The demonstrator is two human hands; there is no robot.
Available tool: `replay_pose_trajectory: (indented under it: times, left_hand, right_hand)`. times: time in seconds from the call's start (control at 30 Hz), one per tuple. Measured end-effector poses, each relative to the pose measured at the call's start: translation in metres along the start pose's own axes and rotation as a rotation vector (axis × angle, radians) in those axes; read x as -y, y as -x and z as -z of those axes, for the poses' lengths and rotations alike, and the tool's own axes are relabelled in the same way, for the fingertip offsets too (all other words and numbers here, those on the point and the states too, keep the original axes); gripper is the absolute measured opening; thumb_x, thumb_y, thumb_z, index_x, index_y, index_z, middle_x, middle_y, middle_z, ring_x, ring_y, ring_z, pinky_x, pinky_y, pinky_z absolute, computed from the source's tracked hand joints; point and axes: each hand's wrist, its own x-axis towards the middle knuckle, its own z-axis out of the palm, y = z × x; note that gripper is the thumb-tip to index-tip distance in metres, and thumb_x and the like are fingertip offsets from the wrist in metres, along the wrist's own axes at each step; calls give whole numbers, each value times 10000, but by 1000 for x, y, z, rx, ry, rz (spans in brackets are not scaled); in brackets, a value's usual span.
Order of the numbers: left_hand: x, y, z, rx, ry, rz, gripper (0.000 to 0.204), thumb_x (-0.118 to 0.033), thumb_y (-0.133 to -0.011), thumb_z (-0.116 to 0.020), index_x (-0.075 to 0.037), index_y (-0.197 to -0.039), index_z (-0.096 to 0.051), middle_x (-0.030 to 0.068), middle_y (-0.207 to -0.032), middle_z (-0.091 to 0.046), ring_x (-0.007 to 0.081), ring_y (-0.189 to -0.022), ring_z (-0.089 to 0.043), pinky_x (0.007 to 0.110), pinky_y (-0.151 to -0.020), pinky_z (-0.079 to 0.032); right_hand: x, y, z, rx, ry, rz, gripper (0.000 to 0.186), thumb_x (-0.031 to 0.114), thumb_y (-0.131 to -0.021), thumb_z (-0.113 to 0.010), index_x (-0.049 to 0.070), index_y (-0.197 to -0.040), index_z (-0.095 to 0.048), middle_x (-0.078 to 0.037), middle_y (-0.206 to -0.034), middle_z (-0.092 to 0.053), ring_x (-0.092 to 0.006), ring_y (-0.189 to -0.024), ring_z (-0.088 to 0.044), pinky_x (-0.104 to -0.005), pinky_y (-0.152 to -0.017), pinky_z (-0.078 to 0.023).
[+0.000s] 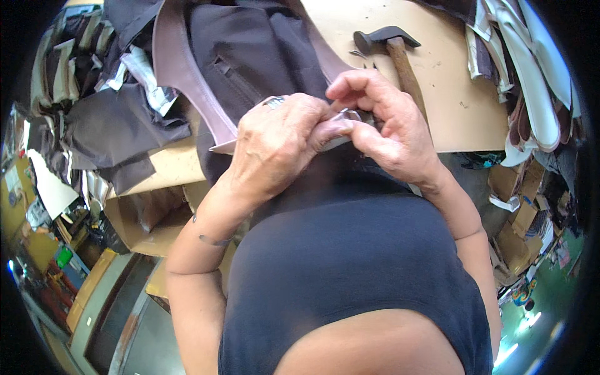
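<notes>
A dark bag lining [234, 44] with a slit pocket lies on the table, edged by a mauve leather panel [178, 62] that curves towards me. My left hand [275, 140] is closed on the panel's near edge, its thumb pointing right. Close beside it, the curled fingers and thumb of my right hand [394, 128] are around a small metal ring [352, 114] at that edge. Both hands meet just in front of my body. My fingers partly hide the ring and the leather under it.
A hammer [403, 62] with a wooden handle lies on the tan tabletop [459, 119], right of my hands. Dark fabric pieces [119, 122] are heaped at left; pale and brown strips [531, 81] hang at far right. An open cardboard box [150, 215] sits below the table's left edge.
</notes>
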Motion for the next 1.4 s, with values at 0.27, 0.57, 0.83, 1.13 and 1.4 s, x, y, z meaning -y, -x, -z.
replay_pose_trajectory:
  times: [0.27,0.57,0.83,1.13,1.4]
  left_hand:
    - [-3,1,3,65,-248,-143,194,-63,-728,-636,-27,-905,-565,77,-717,-572,232,-627,-578,327,-585,-469]
    - [-8,-4,-5,-23,-107,66,99,-135,-805,-570,-46,-806,-529,92,-676,-535,253,-590,-564,357,-549,-435]
    - [-3,-6,-13,-184,-94,-89,80,-72,-773,-605,-37,-821,-553,94,-688,-550,259,-600,-564,348,-550,-446]
    - [-10,-7,-12,-129,115,204,84,-97,-825,-574,-17,-827,-548,104,-689,-570,245,-591,-580,319,-513,-454]
    - [-1,-6,2,-12,333,151,134,-87,-792,-645,-11,-882,-582,58,-748,-619,142,-655,-602,254,-597,-481]
  right_hand:
    - [4,1,0,25,6,-61,331,-35,-716,-527,-23,-1046,-506,-98,-957,-565,-174,-910,-588,-281,-830,-479]
    - [9,1,0,-28,17,-65,326,-17,-718,-551,2,-1041,-512,-75,-945,-581,-155,-872,-607,-257,-735,-490]
    - [5,1,-1,-69,163,72,319,-28,-685,-563,3,-1001,-531,-105,-924,-579,-191,-833,-610,-280,-720,-483]
    - [12,-1,-2,11,194,42,439,-61,-710,-537,-13,-1133,-433,-66,-972,-553,-97,-894,-558,-229,-794,-433]
    - [15,-3,7,88,2,-137,422,-28,-750,-487,-20,-1164,-409,-57,-910,-563,-77,-854,-537,-203,-750,-422]
